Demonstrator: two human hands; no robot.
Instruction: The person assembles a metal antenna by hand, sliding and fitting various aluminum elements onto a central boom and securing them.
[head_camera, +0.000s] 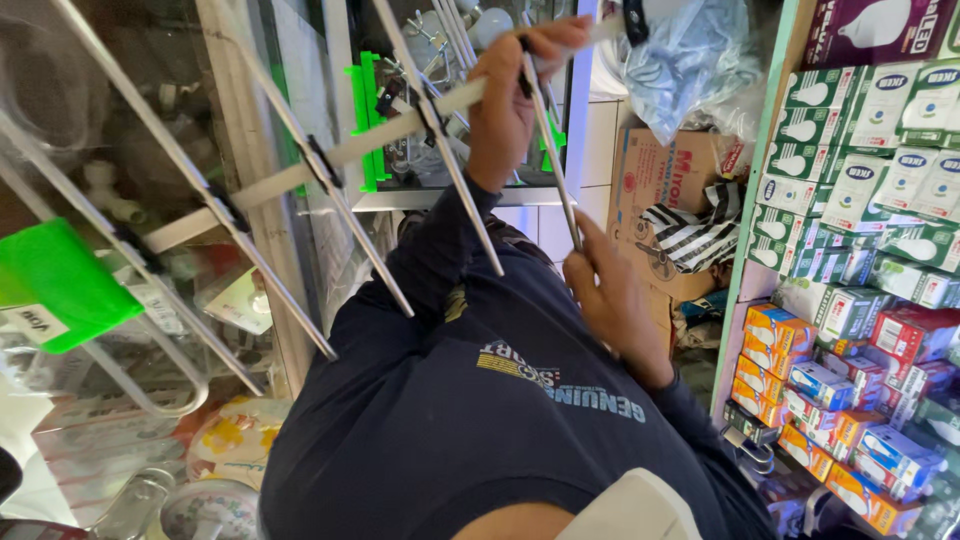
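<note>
Dark shirt; both hands' grip on antenna rod

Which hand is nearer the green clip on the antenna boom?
Left. The left hand grips the white boom just right of the green clip; the right hand is lower right, holding a thin rod at its end.

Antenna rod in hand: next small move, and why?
Probably swing the metal rod outward with the right hand while the left hand steadies the white boom: the neighbouring rods cross the boom, whereas this one hangs angled below it.
</note>
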